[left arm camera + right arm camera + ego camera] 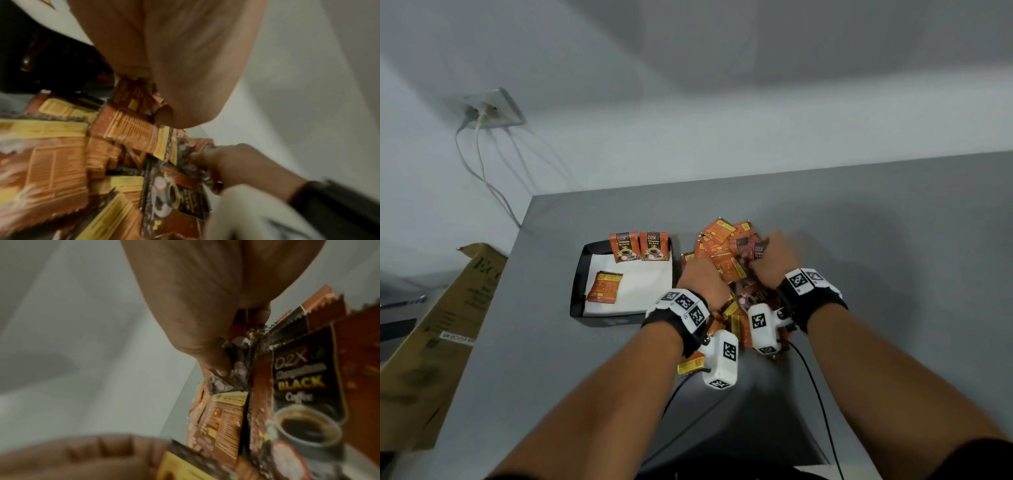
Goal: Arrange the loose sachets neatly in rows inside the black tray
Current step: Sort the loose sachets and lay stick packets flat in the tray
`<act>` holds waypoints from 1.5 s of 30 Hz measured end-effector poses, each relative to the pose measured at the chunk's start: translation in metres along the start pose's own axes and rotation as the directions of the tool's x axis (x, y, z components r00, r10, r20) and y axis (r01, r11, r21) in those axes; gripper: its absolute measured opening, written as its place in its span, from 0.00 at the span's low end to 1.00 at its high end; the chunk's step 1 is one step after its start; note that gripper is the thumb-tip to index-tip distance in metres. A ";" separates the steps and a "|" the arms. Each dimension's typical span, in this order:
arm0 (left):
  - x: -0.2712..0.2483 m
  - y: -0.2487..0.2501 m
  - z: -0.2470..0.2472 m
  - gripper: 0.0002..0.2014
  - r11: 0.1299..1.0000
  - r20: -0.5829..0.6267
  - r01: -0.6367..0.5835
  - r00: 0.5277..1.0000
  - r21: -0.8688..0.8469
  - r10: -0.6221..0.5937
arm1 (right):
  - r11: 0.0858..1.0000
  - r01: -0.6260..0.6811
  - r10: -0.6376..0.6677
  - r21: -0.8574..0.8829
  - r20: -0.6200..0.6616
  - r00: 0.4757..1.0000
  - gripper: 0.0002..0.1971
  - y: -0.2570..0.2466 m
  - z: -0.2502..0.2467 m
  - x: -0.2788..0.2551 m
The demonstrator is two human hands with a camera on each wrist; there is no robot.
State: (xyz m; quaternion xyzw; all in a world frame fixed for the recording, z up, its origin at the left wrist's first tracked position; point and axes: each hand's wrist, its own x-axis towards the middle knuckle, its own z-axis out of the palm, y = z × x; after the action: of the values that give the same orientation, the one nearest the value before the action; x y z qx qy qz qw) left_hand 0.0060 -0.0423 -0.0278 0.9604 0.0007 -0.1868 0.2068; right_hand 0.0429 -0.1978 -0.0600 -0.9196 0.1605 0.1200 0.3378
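Note:
A black tray [578, 284] lined with white paper holds three sachets: two face up along its far edge [624, 247] [654, 246] and one back up at its near left [604, 287]. Right of the tray lies a heap of loose orange and brown sachets [722, 253]. Both hands are in the heap. My left hand [700, 279] has its fingers curled down and its thumb [164, 113] on an orange sachet [131, 129]. My right hand [774, 255] pinches the serrated top edge of a brown "Black Coffee" sachet [298, 386] between thumb and fingers [218, 368].
The grey table [893, 240] ends in an edge on the left and a white wall behind. A long cardboard box [438, 329] leans off the table's left side. A wall socket [489, 109] with hanging cables sits far left. Wrist-camera cables [815, 394] trail toward me.

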 end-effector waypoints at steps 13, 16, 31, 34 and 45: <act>0.007 -0.001 0.021 0.12 0.990 -0.103 0.094 0.991 0.106 -0.083 | 0.973 0.230 -0.218 0.001 0.325 0.920 0.21 0.025 -0.040 -0.050; 0.002 -0.005 0.017 0.24 0.996 -0.129 0.068 0.989 -0.053 -0.075 | 0.915 0.349 -0.263 -0.204 0.355 0.897 0.25 0.027 -0.022 -0.049; 0.020 0.019 -0.017 0.09 0.992 -0.168 -0.002 0.986 -0.130 -0.020 | 0.879 0.428 -0.327 -0.212 0.387 0.862 0.22 0.030 -0.015 -0.060; 0.032 0.023 -0.014 0.07 0.993 -0.080 -0.012 0.997 -0.116 0.003 | 0.910 0.388 -0.293 -0.146 0.436 0.851 0.21 0.031 -0.025 -0.056; 0.048 0.032 -0.033 0.13 0.985 -0.158 -0.095 0.985 -0.147 0.071 | 0.966 0.259 -0.230 0.013 0.506 0.831 0.22 0.041 -0.037 -0.044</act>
State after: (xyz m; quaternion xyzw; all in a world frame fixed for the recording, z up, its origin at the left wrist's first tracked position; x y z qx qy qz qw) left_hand 0.0652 -0.0625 -0.0042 0.9522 -0.0091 -0.1036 0.2873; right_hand -0.0085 -0.2421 -0.0422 -0.8782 -0.0555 0.3160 0.3546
